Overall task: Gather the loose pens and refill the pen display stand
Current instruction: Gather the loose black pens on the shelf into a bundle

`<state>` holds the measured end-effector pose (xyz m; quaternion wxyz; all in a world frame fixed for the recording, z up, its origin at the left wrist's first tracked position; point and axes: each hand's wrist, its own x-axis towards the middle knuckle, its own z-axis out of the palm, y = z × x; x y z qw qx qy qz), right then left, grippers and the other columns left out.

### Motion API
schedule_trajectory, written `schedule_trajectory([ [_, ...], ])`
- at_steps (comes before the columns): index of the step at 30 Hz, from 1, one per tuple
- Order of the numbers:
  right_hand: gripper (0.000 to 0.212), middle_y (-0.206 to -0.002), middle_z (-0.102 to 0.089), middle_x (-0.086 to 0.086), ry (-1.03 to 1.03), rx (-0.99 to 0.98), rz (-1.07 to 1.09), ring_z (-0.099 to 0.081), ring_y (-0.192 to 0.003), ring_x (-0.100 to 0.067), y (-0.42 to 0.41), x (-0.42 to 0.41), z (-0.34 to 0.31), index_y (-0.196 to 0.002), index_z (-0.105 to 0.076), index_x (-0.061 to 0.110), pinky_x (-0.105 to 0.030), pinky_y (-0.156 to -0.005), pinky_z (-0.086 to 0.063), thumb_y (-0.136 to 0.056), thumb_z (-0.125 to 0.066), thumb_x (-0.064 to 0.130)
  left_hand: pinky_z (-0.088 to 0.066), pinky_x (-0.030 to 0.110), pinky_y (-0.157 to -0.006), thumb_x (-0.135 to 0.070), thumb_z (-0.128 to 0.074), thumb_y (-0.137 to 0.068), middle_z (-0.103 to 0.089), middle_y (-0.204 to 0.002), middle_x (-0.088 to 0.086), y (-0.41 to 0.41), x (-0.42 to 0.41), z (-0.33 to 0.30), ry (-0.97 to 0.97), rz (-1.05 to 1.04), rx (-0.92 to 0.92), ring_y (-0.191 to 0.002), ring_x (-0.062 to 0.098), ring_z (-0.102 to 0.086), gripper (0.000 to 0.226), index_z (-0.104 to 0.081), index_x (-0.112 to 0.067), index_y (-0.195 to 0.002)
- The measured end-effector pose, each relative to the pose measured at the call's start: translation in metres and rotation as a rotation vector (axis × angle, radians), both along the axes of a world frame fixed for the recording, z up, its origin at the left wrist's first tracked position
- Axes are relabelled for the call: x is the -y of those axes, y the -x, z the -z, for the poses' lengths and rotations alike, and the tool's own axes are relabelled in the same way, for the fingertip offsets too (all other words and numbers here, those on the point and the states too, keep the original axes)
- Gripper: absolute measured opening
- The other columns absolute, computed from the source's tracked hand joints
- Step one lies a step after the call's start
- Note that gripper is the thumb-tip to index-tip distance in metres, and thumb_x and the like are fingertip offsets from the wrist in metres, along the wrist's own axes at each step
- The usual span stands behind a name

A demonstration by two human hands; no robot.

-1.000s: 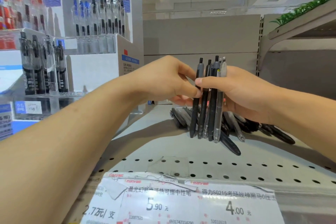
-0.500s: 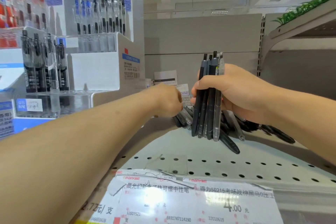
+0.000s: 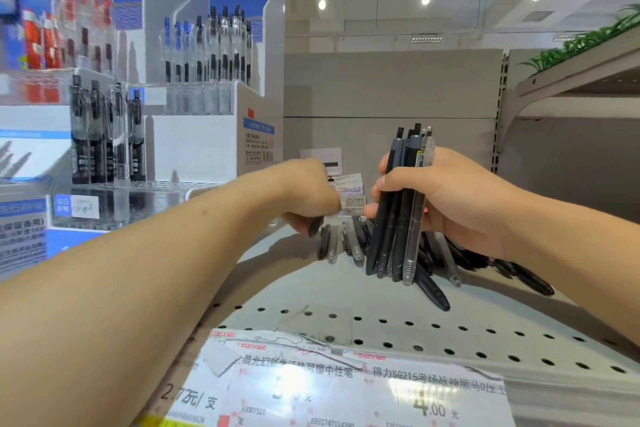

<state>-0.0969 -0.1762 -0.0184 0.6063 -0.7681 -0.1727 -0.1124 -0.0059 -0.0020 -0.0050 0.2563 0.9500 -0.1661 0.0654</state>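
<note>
My right hand grips an upright bundle of dark pens, one of them clear, above the grey shelf. Loose dark pens lie in a pile on the shelf under and behind that hand. My left hand is down at the left end of the pile, fingers curled around the tip of a black pen. The white pen display stand with upright pens in its tiers stands at the left.
More pen displays with red and black pens fill the far left. Small boxes sit at the back of the shelf. Price labels line the perforated front edge. A higher shelf with a green plant is at the right.
My left hand left the held bundle and dropped down-left to the pile on the shelf, where it now pinches a pen. The right hand's bundle stayed roughly in place.
</note>
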Motion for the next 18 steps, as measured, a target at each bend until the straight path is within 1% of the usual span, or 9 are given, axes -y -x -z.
schedule_trajectory([
  [1, 0.01, -0.089, -0.075, -0.007, 0.003, 0.0, 0.004, -0.078, -0.089, -0.027, 0.0, 0.0, 0.0, -0.095, -0.063, 0.016, -0.038, -0.077, -0.059, -0.092, -0.067, 0.008, -0.058, 0.026, -0.052, -0.015, -0.065, -0.092, -0.074, -0.086, 0.01, 0.003, -0.004, -0.005, 0.146, 0.047, 0.005, -0.06, 0.018, -0.074, 0.015, -0.059, -0.012, -0.105],
  [3, 0.009, -0.089, -0.075, -0.007, 0.011, 0.001, 0.011, -0.078, -0.089, -0.026, -0.001, 0.002, 0.0, -0.096, -0.064, 0.016, -0.038, -0.076, -0.059, -0.092, -0.068, 0.009, -0.058, 0.027, -0.054, -0.008, -0.069, -0.089, -0.076, -0.093, 0.009, 0.014, -0.011, -0.014, 0.47, 0.211, -0.078, -0.068, 0.023, -0.076, 0.036, -0.053, -0.022, -0.118],
  [4, 0.01, -0.09, -0.074, -0.007, 0.016, 0.003, 0.016, -0.077, -0.09, -0.025, -0.002, 0.002, 0.0, -0.097, -0.064, 0.017, -0.038, -0.075, -0.059, -0.092, -0.068, 0.009, -0.059, 0.028, -0.056, -0.006, -0.07, -0.088, -0.077, -0.094, 0.009, 0.019, -0.013, -0.016, 0.573, 0.292, -0.114, -0.072, 0.025, -0.077, 0.04, -0.051, -0.022, -0.12],
  [5, 0.01, -0.091, -0.073, -0.008, 0.025, 0.008, 0.022, -0.077, -0.09, -0.024, -0.002, 0.002, 0.0, -0.097, -0.065, 0.018, -0.038, -0.074, -0.059, -0.092, -0.069, 0.01, -0.058, 0.028, -0.057, -0.006, -0.071, -0.088, -0.078, -0.092, 0.007, 0.024, -0.015, -0.017, 0.616, 0.358, -0.128, -0.075, 0.026, -0.077, 0.039, -0.052, -0.018, -0.12],
  [7, 0.008, -0.092, -0.071, -0.011, 0.062, 0.029, 0.039, -0.076, -0.091, -0.023, -0.003, 0.001, 0.0, -0.096, -0.066, 0.018, -0.039, -0.073, -0.06, -0.092, -0.068, 0.012, -0.058, 0.027, -0.059, -0.008, -0.072, -0.089, -0.077, -0.086, 0.004, 0.029, -0.015, -0.016, 0.557, 0.447, -0.11, -0.077, 0.024, -0.076, 0.032, -0.057, -0.012, -0.116],
  [9, 0.005, -0.093, -0.071, -0.014, 0.124, 0.055, 0.073, -0.073, -0.087, -0.024, -0.003, -0.001, -0.001, -0.096, -0.068, 0.017, -0.044, -0.079, -0.061, -0.091, -0.067, 0.014, -0.06, 0.029, -0.067, -0.013, -0.074, -0.088, -0.077, -0.094, 0.004, 0.033, -0.012, -0.015, 0.404, 0.49, -0.119, -0.084, 0.024, -0.076, 0.028, -0.062, -0.011, -0.114],
  [12, 0.012, -0.097, -0.077, -0.012, 0.17, 0.068, 0.104, -0.076, -0.088, -0.025, -0.002, -0.002, -0.001, -0.102, -0.072, 0.017, -0.047, -0.086, -0.061, -0.093, -0.065, 0.02, -0.062, 0.035, -0.078, -0.016, -0.072, -0.091, -0.076, -0.104, 0.006, 0.036, -0.007, -0.011, 0.214, 0.527, -0.13, -0.091, 0.02, -0.075, 0.026, -0.066, -0.012, -0.116],
  [15, 0.009, -0.092, -0.079, -0.004, 0.19, 0.092, 0.103, -0.077, -0.087, -0.021, 0.0, -0.003, -0.001, -0.1, -0.073, 0.026, -0.044, -0.084, -0.061, -0.095, -0.066, 0.025, -0.063, 0.033, -0.074, -0.023, -0.073, -0.09, -0.076, -0.1, 0.004, 0.035, 0.0, -0.011, 0.109, 0.507, -0.036, -0.085, 0.014, -0.075, 0.025, -0.069, -0.013, -0.113],
  [18, 0.007, -0.09, -0.079, -0.001, 0.182, 0.124, 0.139, -0.077, -0.086, -0.02, 0.001, -0.003, -0.002, -0.097, -0.074, 0.026, -0.045, -0.087, -0.061, -0.094, -0.069, 0.022, -0.06, 0.028, -0.064, -0.022, -0.069, -0.092, -0.075, -0.096, 0.004, 0.034, 0.001, -0.01, 0.079, 0.505, 0.01, -0.078, 0.013, -0.075, 0.022, -0.069, -0.013, -0.112],
])
